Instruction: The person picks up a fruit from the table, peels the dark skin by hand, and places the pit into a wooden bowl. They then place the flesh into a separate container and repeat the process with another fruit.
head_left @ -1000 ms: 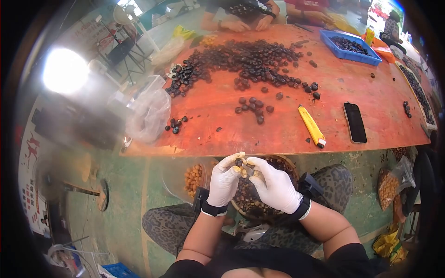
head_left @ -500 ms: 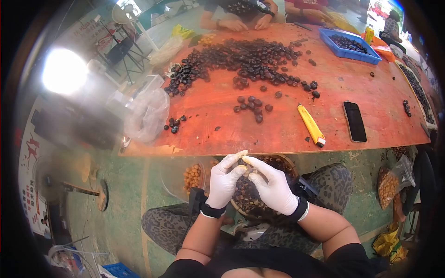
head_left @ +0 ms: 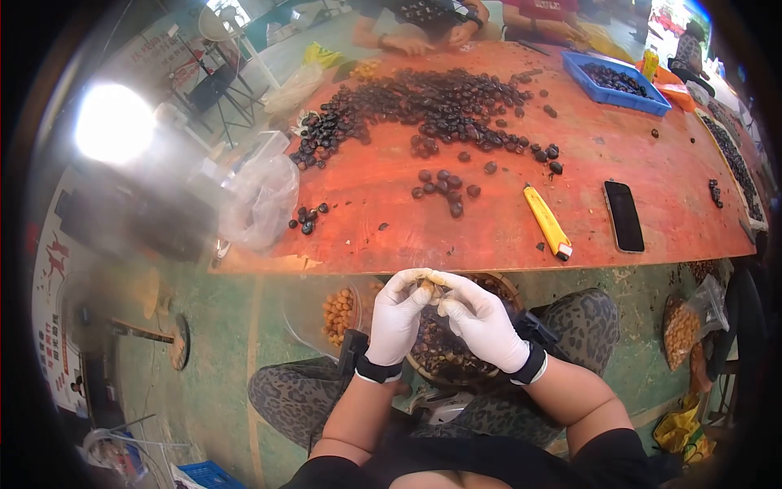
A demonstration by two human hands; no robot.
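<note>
My left hand and my right hand, both in white gloves with yellowish fingertips, meet just below the table's front edge. Their thumbs and forefingers are pinched together around a small brownish piece, mostly hidden by the fingers. Beneath them a round basket holds dark shells and bits. Left of my left hand, a clear tub contains small golden-yellow pieces. A large pile of dark round nuts lies on the red table, with a small group nearer to me.
On the table are a yellow cutter, a black phone, a blue tray of dark nuts and a plastic bag. Across it, co-workers' hands show. A bag of light pieces stands at the right.
My fingers have closed in and curled more around the small piece, with both forefingers now meeting above it. A co-worker's hands across the table have shifted slightly.
</note>
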